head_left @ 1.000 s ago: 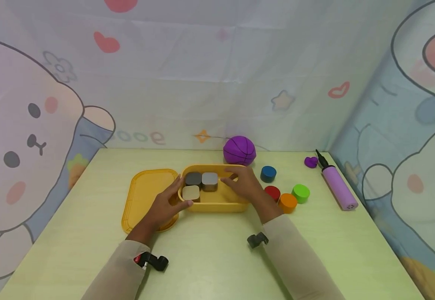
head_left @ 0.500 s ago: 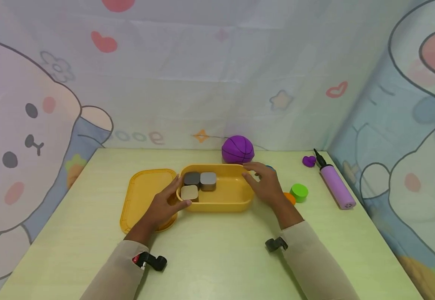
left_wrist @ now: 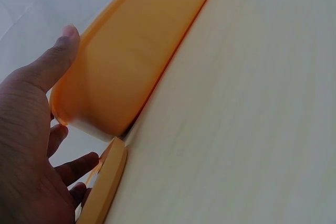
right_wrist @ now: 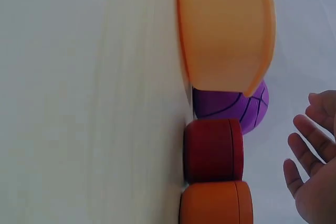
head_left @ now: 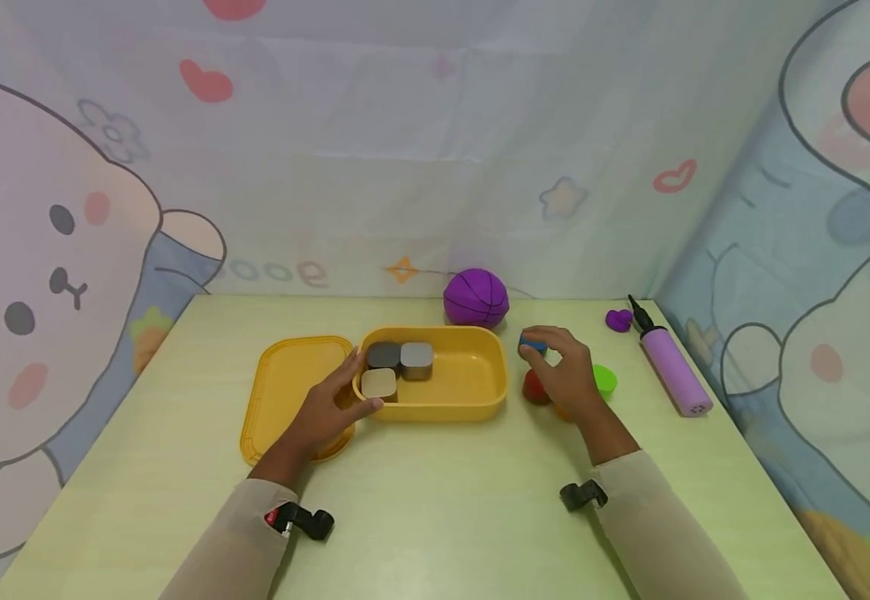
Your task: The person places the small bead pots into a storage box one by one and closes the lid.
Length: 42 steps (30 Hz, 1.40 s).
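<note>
At its left end, my left hand (head_left: 324,414) steadies a yellow box (head_left: 438,412), thumb at the front corner and fingers round the end. The left wrist view shows the thumb of that hand (left_wrist: 26,129) against the box (left_wrist: 142,40). A dark grey block (head_left: 384,355), a light grey block (head_left: 417,358) and a beige block (head_left: 379,384) lie inside. Right of the box, my right hand (head_left: 573,375) hovers with thumb and fingers parted around a blue round block (head_left: 532,342); the right wrist view shows the hand (right_wrist: 320,174) with spread fingers.
Beside my right hand stand red (head_left: 534,390), orange (right_wrist: 215,205) and green (head_left: 605,381) round blocks. A yellow lid (head_left: 281,392) lies left, partly under my left hand. Behind are a purple ball (head_left: 476,298), a purple heart-shaped piece (head_left: 618,320) and a pump (head_left: 673,367).
My right hand has moved right, from over the box's right part to the blue round block. The left hand stays at the box's left end.
</note>
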### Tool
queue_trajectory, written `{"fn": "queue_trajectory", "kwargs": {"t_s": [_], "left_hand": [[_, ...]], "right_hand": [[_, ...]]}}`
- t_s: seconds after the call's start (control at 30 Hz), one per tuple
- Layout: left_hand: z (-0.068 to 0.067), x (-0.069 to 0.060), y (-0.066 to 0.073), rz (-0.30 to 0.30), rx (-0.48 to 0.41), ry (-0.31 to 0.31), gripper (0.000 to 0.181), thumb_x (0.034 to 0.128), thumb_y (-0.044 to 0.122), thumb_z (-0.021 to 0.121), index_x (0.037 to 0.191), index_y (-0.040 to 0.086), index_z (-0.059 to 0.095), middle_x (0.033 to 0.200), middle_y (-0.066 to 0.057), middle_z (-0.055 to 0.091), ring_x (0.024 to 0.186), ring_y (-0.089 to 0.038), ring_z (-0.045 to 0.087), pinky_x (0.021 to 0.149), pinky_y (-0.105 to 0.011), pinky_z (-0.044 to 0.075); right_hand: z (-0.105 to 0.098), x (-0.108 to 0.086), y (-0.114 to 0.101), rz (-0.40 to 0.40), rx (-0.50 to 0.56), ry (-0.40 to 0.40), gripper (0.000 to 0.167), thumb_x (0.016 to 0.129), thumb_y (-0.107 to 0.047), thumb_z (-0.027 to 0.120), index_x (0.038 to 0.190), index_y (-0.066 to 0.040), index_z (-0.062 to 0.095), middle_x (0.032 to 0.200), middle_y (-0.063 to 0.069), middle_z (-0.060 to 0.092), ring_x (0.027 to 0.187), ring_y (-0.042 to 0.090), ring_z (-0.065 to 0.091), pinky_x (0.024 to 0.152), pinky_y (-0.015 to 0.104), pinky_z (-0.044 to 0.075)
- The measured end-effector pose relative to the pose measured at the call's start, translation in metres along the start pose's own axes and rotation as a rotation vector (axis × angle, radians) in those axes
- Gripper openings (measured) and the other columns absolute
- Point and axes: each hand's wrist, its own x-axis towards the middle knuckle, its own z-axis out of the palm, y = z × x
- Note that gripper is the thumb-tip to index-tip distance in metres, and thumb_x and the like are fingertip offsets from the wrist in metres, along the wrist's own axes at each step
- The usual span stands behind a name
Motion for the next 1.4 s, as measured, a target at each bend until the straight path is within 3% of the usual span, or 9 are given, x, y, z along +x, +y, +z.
{"fn": "queue_trajectory", "kwargs": {"t_s": [0.13,0.23,0.63,0.8,0.9,1.1,1.4], "left_hand": [[-0.001,-0.001,0.000,-0.010,0.000,0.004,0.094,0.1000,0.051,0.079,0.175,0.035,0.024,0.185,0.004,0.014,0.172,-0.036,0.014,0.136,-0.069,0.018],[-0.001,-0.001,0.000,-0.020,0.012,0.001,0.095,0.0997,0.052,0.079,0.175,0.037,0.024,0.185,0.007,0.014,0.172,-0.036,0.014,0.136,-0.069,0.018],[-0.003,0.001,0.002,-0.005,0.001,0.003,0.095,0.1000,0.049,0.080,0.176,0.031,0.025,0.185,0.005,0.014,0.172,-0.036,0.014,0.137,-0.067,0.018],[-0.002,0.000,0.002,-0.019,0.003,0.002,0.095,0.0998,0.050,0.079,0.176,0.033,0.025,0.185,0.006,0.014,0.173,-0.035,0.013,0.137,-0.067,0.017],[-0.001,-0.001,0.002,-0.023,0.003,-0.002,0.095,0.0999,0.050,0.079,0.176,0.033,0.024,0.185,0.007,0.014,0.173,-0.035,0.014,0.137,-0.067,0.017],[-0.003,0.000,0.004,-0.019,0.024,0.000,0.095,0.1004,0.049,0.079,0.176,0.032,0.024,0.185,0.004,0.014,0.172,-0.037,0.015,0.136,-0.068,0.018],[-0.003,-0.001,0.004,-0.018,0.025,-0.003,0.094,0.1007,0.049,0.078,0.176,0.033,0.024,0.185,0.003,0.014,0.172,-0.038,0.014,0.136,-0.068,0.018]], "right_hand": [[-0.007,-0.001,0.007,0.046,-0.007,-0.003,0.024,0.102,-0.006,0.077,0.125,0.001,0.079,0.136,0.020,0.075,0.136,0.039,0.063,0.119,0.052,0.051],[-0.012,-0.003,0.011,0.074,-0.036,-0.018,0.028,0.103,-0.008,0.076,0.129,0.002,0.078,0.138,0.022,0.074,0.138,0.041,0.061,0.123,0.065,0.046],[-0.035,-0.014,0.028,0.187,-0.134,-0.100,0.034,0.101,-0.018,0.080,0.131,-0.001,0.078,0.138,0.020,0.073,0.139,0.040,0.057,0.121,0.068,0.044],[-0.039,-0.021,0.035,0.226,-0.189,-0.187,0.041,0.099,-0.026,0.084,0.134,-0.005,0.077,0.144,0.020,0.069,0.147,0.042,0.048,0.125,0.079,0.023],[-0.039,-0.025,0.039,0.213,-0.201,-0.199,0.042,0.096,-0.025,0.087,0.132,-0.005,0.079,0.141,0.021,0.071,0.147,0.043,0.047,0.122,0.079,0.015],[-0.035,-0.026,0.043,0.161,-0.213,-0.215,0.037,0.093,-0.023,0.090,0.126,-0.007,0.081,0.128,0.018,0.079,0.146,0.043,0.046,0.117,0.073,0.012],[-0.033,-0.029,0.045,0.078,-0.289,-0.236,0.037,0.088,-0.023,0.095,0.121,-0.010,0.085,0.122,0.014,0.083,0.145,0.044,0.048,0.115,0.076,0.015]]}}
